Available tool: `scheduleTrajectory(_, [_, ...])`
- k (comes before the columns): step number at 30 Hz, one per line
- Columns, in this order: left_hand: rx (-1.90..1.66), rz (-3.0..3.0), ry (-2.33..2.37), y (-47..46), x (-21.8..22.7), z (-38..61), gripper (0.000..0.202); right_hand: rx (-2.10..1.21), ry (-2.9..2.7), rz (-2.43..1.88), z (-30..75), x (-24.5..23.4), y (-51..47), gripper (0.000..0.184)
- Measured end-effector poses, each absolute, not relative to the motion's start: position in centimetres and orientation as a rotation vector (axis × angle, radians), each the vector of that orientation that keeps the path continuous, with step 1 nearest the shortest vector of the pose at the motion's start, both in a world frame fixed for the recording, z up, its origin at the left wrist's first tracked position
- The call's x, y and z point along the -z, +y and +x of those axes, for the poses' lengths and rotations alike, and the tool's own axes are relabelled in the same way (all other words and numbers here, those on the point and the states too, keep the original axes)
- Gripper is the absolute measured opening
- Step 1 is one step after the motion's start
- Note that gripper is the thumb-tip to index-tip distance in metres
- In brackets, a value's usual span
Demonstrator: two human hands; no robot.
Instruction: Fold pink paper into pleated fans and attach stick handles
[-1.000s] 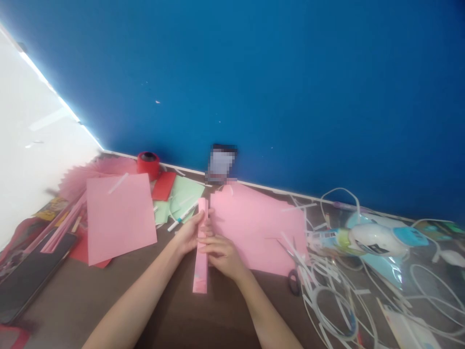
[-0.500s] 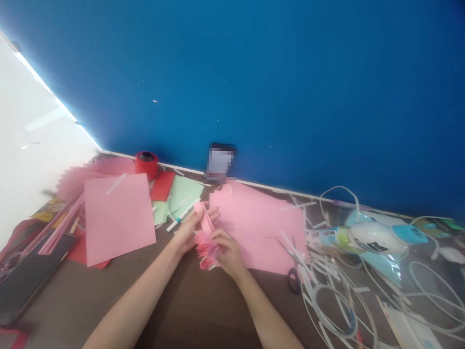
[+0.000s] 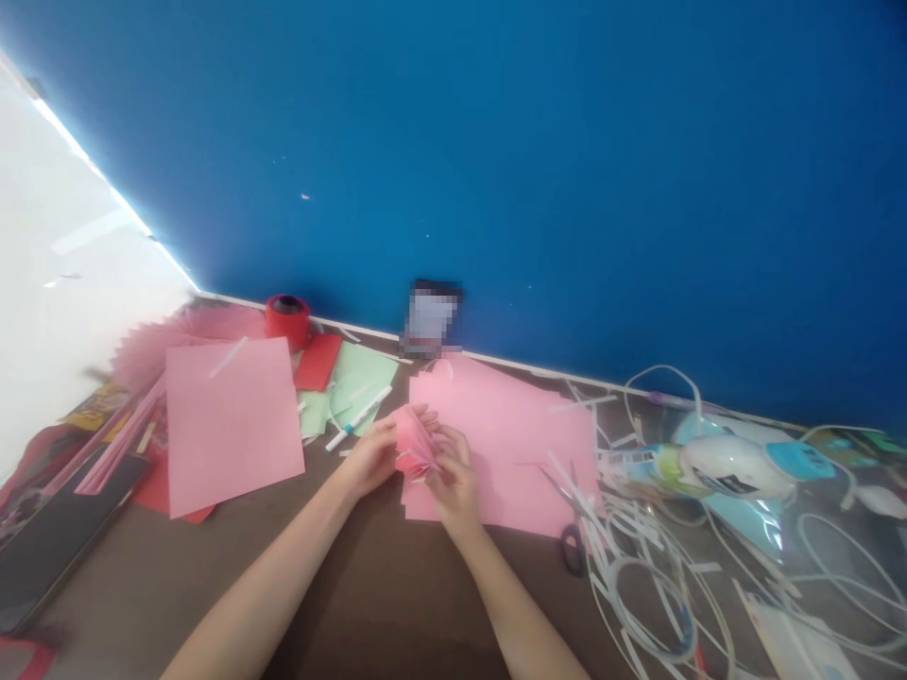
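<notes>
Both hands meet over the brown table (image 3: 397, 604) and pinch a pleated pink paper strip (image 3: 412, 446), now doubled over into a small fan. My left hand (image 3: 369, 458) grips its left side with closed fingers. Its right side is pinched by my right hand (image 3: 453, 472). A large pink sheet (image 3: 517, 444) lies flat just behind and to the right of the hands.
A second pink sheet (image 3: 231, 420) lies at left, with a red tape roll (image 3: 287, 319), green paper (image 3: 358, 378) and a marker (image 3: 358, 416) behind it. Scissors (image 3: 573, 538), white paper strips (image 3: 638, 567) and a glue gun (image 3: 729, 465) crowd the right. A blue wall (image 3: 567, 170) rises behind.
The long flat pleated strip has been folded in half, its lower end brought up, and the hands have moved slightly away from me with it.
</notes>
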State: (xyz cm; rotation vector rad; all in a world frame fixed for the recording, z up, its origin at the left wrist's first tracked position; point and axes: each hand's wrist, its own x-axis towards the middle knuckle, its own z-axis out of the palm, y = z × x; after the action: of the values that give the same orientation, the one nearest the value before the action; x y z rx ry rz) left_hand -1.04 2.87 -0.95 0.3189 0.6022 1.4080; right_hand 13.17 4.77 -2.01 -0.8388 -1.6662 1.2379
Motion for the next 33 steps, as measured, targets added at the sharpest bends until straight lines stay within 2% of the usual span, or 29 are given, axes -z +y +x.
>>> scheduleTrajectory(4, [-1.379, 0.363, 0.673, 2.7, 0.5, -0.9, 0.041, -1.171, -1.738, -0.852, 13.2, 2.1, 4.7, 0.028])
scheduleTrajectory(10, [-1.376, 0.687, 0.91, 2.2, 0.1, -0.8, 0.053, -1.095, -1.786, -0.795, 13.2, 2.2, 4.8, 0.018])
scheduleTrajectory(15, [-1.339, 0.9, 1.117, 2.2, 0.4, -1.1, 0.045, -0.974, -1.819, -0.729, 13.4, 2.6, 4.6, 0.008])
scheduleTrajectory(22, [-1.327, 0.937, 1.139, 2.3, 0.3, -1.1, 0.03, -0.741, -1.88, -0.713, 13.4, 2.8, 4.5, 0.018])
scheduleTrajectory(26, [-1.365, 0.806, 1.003, 2.3, 0.5, -0.9, 0.04, -0.733, -1.811, -0.764, 13.4, 2.8, 4.7, 0.015])
scheduleTrajectory(29, [-1.426, 0.635, 0.811, 2.1, 0.9, -0.9, 0.043, -0.795, -1.727, -0.782, 13.3, 3.0, 4.7, 0.02])
scheduleTrajectory(33, [-1.471, 0.773, 0.779, 1.9, 1.5, -1.1, 0.058, -0.916, -1.608, -0.816, 13.0, 3.1, 4.6, 0.025])
